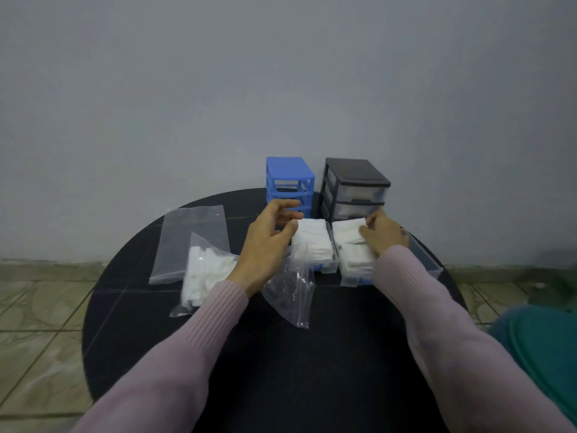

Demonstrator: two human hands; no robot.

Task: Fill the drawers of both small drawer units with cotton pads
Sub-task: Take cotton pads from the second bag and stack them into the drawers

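Ribbed pink sleeves (193, 339), fluffy square cotton pads (312, 242)

Left hand (265, 242) hovers loosely curled; right hand (382, 234) pinches with its grip.

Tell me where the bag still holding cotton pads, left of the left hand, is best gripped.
Probably at the upper end of the bag of cotton pads, coming from above. The clear film there rises to an empty peak, while the pads bulk lower down, so pinching the peak avoids crushing them.
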